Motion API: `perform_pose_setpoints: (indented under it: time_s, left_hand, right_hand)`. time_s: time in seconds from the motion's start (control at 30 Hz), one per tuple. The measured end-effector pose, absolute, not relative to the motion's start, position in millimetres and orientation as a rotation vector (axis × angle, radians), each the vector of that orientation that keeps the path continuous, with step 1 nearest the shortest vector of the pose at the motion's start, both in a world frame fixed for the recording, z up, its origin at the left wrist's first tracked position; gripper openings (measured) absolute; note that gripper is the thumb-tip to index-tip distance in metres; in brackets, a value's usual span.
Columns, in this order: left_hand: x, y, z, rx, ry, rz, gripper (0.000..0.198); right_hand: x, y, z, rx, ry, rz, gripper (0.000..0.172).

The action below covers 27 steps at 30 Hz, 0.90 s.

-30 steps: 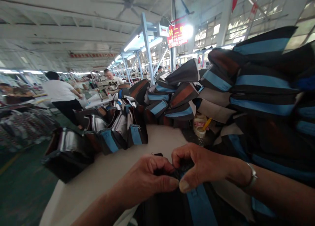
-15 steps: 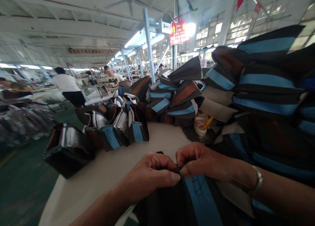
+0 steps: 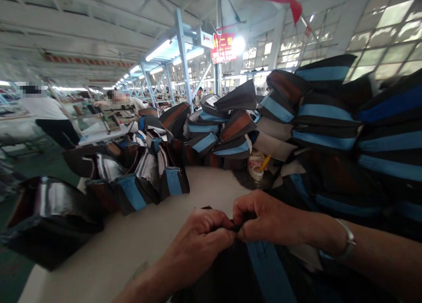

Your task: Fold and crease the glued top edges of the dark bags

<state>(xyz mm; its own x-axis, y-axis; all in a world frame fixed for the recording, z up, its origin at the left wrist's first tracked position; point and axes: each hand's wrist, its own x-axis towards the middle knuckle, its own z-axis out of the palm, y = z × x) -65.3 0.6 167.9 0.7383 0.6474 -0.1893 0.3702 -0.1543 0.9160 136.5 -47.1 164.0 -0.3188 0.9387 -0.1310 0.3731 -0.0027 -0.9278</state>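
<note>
A dark bag piece (image 3: 237, 268) with a blue stripe (image 3: 268, 268) fills the lower middle of the head view, at the near side of the pale table (image 3: 158, 232). My left hand (image 3: 207, 232) pinches its top edge between thumb and fingers. Right beside it, my right hand (image 3: 263, 217) pinches the same edge, and the two hands nearly touch. The fingertips cover the bit of edge between them. A stitched outline shows on the blue stripe just below my right hand. A bracelet circles my right wrist.
Similar bag pieces (image 3: 174, 180) stand along the table's left and back, one black piece (image 3: 49, 224) near its left edge. Tall stacks of striped pieces (image 3: 326, 114) rise at the right. A small pot (image 3: 256, 173) with a yellow-handled brush (image 3: 264, 163) sits behind my hands. Two people work farther off.
The view has turned a little to the right, so the background sits farther left. Both hands keep their pinch on the bag piece's edge and have drawn slightly closer together.
</note>
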Motion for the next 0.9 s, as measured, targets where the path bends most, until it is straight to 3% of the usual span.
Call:
perform_pose_setpoints:
  time_s: [0.47,0.73,0.9]
  left_hand:
    - [-50.5,-1.5,154.8,1.904,0.843,0.111,0.017]
    - [-37.9,-5.2,143.6,1.553,0.686,0.225,0.019]
    - [-30.8,-12.7,146.9,1.548,0.671,0.234,0.018]
  right_hand:
    - [139.4,-63.7,133.7,-1.453,-1.495,1.246,0.013]
    - [161.1,-68.1,125.1,-1.106,-1.133,1.716,0.018]
    - [168.7,-75.3,122.4,-0.997,-1.030,1.838,0.023]
